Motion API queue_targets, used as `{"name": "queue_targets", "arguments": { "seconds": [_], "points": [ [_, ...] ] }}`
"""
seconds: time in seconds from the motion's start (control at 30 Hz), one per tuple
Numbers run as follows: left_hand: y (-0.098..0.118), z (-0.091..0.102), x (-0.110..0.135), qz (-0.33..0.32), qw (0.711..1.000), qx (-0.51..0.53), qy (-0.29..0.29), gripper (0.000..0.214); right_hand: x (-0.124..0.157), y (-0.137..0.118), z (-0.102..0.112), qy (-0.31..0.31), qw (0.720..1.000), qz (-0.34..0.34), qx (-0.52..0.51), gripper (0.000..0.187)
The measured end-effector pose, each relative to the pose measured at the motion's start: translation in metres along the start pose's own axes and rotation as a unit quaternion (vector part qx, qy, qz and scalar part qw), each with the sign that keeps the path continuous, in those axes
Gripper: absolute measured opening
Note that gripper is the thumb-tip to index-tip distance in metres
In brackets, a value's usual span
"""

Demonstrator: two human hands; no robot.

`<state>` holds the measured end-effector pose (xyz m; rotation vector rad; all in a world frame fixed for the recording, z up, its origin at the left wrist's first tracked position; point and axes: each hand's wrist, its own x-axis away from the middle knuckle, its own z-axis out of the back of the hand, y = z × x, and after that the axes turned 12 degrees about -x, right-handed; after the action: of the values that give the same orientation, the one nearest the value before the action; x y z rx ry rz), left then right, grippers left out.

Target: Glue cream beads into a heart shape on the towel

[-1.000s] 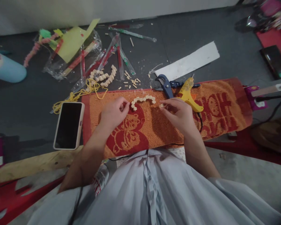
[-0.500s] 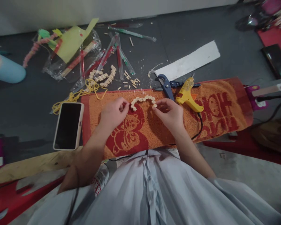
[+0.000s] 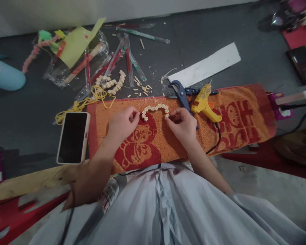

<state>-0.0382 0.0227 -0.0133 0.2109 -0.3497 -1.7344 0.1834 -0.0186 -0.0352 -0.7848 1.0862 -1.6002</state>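
Note:
A wavy strip of small pale wooden stick pieces (image 3: 156,108) lies curved like an arch on the orange and red towel (image 3: 173,146). The strip's right end sits at the thumb and fingertips of my right hand (image 3: 183,125), which are closed on it. Just left of its other end, my left hand (image 3: 124,123) has its thumb and forefinger pinched together; whatever they hold, if anything, is too small to make out. Right of my right hand lie a yellow hot glue gun (image 3: 204,103) and a dark blue cutter tool (image 3: 181,95), partly hidden by that hand.
A smartphone (image 3: 73,137) lies left of the towel, near yellow cord (image 3: 79,106). Behind are more glued wooden strips (image 3: 118,83), loose stick bits (image 3: 145,90), plastic-wrapped chopsticks (image 3: 129,64) and a white board (image 3: 206,64). A blue bottle (image 3: 6,75) lies far left.
My right hand has shifted slightly left and down, its fingers staying at the strip's right end, and more of the blue tool's handle shows. My left hand has barely moved.

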Motion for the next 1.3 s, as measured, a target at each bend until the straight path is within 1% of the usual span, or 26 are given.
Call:
{"name": "queue_targets", "arguments": {
  "seconds": [0.2,0.63,0.77,0.97,1.17,1.3],
  "points": [
    [0.0,-0.0006,-0.0003,-0.002,1.0,-0.003,-0.004,0.02,0.0011,0.0017,-0.0019,0.002,1.0,0.016,-0.001,0.019],
    [0.0017,0.0017,0.0008,-0.002,1.0,0.006,-0.007,0.019,-0.0004,0.0025,-0.0011,-0.005,0.999,0.016,0.039,0.017],
    [0.0016,0.0017,0.0006,0.001,1.0,0.004,-0.008,0.02,-0.0003,0.0021,-0.0012,-0.009,0.999,0.033,0.036,0.015],
    [0.0014,0.0012,0.0003,0.0,1.0,0.004,-0.003,0.02,-0.0008,0.0017,-0.0017,-0.005,0.999,0.035,0.026,0.016],
    [0.0016,0.0018,0.0006,-0.001,1.0,0.003,-0.008,0.02,-0.0006,0.0019,-0.0019,0.002,0.998,0.056,0.035,0.012],
    [0.0019,0.0025,0.0009,-0.002,1.0,0.012,-0.005,0.02,-0.0002,0.0003,-0.001,-0.004,0.996,0.081,0.037,0.008]
  ]
}}
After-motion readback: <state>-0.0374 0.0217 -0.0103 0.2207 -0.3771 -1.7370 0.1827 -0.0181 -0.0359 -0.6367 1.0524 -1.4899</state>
